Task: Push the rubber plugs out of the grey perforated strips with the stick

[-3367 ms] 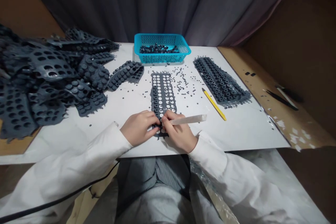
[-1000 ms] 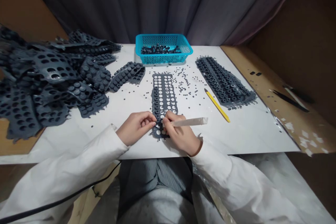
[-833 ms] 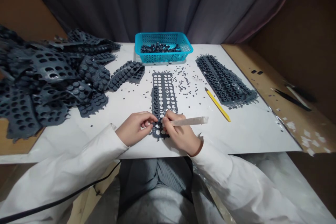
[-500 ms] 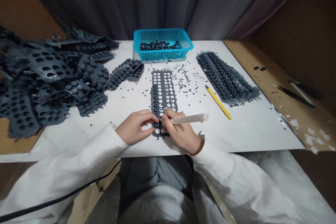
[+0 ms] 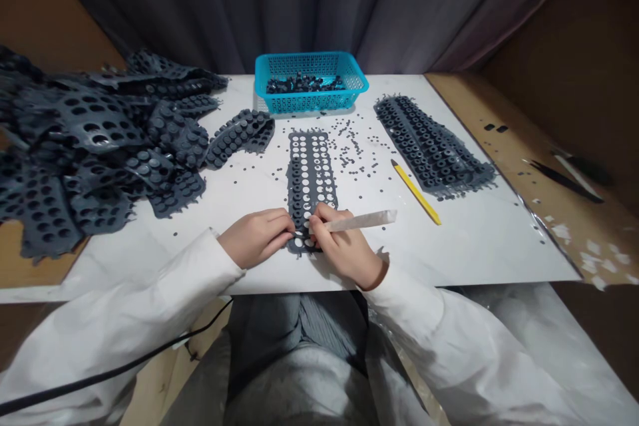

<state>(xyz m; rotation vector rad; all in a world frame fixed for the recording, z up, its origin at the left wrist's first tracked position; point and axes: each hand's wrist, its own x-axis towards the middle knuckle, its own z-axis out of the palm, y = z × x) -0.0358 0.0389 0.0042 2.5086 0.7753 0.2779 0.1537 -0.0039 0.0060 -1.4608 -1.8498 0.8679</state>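
Observation:
A dark grey rubber sheet (image 5: 313, 176) with rows of round holes lies lengthwise before me on the white board. Raised ring-shaped studs run down its left side, while white shows through many other holes. My left hand (image 5: 259, 234) pinches the sheet's near left edge, fingers pressed together; anything smaller between the fingertips is hidden. Closed around a slim tool with a whitish, wrapped-looking handle (image 5: 367, 220), my right hand (image 5: 347, 249) rests over the sheet's near right part. The tool's handle points right, and its working tip is hidden by my fingers.
Similar rubber sheets are heaped (image 5: 94, 140) at left. A blue basket (image 5: 312, 103) holds small black pieces. Stacked studded sheets (image 5: 434, 146) and a yellow craft-knife-like tool (image 5: 417, 193) lie at right. Tiny dark discs (image 5: 352, 153) are scattered about; black tweezers (image 5: 564, 180) lie farther right.
My left thumb and fingers have come together at the sheet's edge, where they were apart before. The sheet's near end sits slightly higher in view. My right hand keeps its grip on the tool.

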